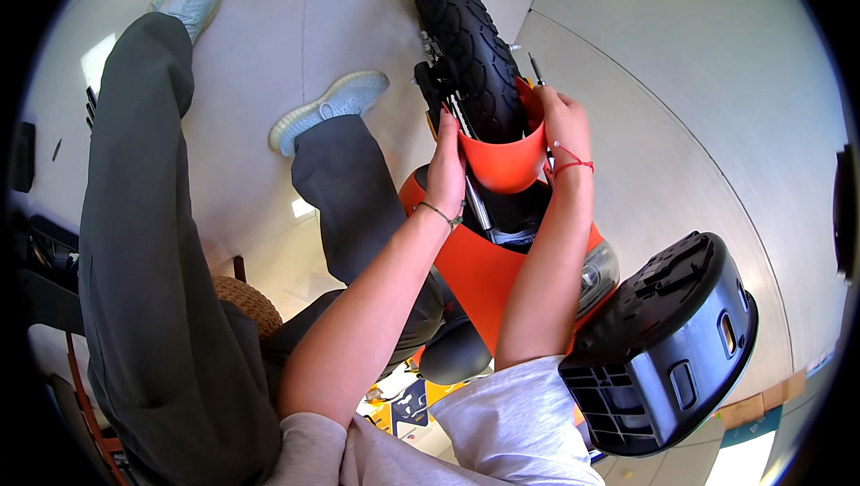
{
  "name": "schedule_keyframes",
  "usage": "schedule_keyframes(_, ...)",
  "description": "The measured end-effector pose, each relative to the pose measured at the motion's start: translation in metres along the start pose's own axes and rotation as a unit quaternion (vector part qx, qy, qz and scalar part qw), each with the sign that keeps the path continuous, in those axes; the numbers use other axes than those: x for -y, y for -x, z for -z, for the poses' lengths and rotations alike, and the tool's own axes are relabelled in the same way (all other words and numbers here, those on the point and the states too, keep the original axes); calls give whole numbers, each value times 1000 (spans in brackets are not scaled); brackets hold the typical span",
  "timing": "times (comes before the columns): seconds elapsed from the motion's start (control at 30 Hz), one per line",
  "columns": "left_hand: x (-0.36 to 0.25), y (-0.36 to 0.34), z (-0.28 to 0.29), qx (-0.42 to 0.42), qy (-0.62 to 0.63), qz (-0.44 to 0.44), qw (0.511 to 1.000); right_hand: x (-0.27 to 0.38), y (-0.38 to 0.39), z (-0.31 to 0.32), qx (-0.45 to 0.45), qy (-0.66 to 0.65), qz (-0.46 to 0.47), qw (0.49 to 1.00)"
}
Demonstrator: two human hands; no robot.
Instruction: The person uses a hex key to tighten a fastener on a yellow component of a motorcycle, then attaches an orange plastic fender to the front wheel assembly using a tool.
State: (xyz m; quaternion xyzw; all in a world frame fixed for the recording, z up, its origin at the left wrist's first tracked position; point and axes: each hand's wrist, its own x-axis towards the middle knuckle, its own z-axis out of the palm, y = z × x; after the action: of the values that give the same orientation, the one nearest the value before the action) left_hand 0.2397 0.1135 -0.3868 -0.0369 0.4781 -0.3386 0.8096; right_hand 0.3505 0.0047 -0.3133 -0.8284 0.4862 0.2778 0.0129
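Observation:
An orange curved mudguard (497, 163) sits around the lower end of a black treaded tire (461, 38). My left hand (445, 163) grips the mudguard's left side, fingers pointing up beside the silver fork tube (477, 199). My right hand (563, 128) is wrapped on the mudguard's right side. A slim pointed metal tool (536, 69) sticks up from the fingers of that hand; its lower part is hidden. Below both forearms lies an orange scooter body (479, 289) with a clear lamp (600, 275).
My legs (134, 217) and light shoes (327, 110) are on the left over the pale tiled floor (242, 110). A black plastic box-shaped part (663, 352) stands at lower right. A woven round seat (246, 307), dark items at the left edge and printed packaging (408, 405) are also in view.

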Motion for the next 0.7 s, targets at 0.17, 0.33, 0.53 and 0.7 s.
schedule_keyframes(0.17, 13, 12, 3, -50, -46, -46, 997, 7, -5, 2, 16, 41, -24, 999)
schedule_keyframes(0.33, 22, 40, -2, 71, -156, -132, 976, 11, -1, -1, -3, 77, -13, 997)
schedule_keyframes(0.53, 11, 32, -6, 35, -162, -61, 984, 15, 5, 4, 51, 14, 2, 999)
schedule_keyframes(0.7, 2, 33, -5, 39, -159, -39, 986, 19, 9, -6, -11, 45, 3, 999)
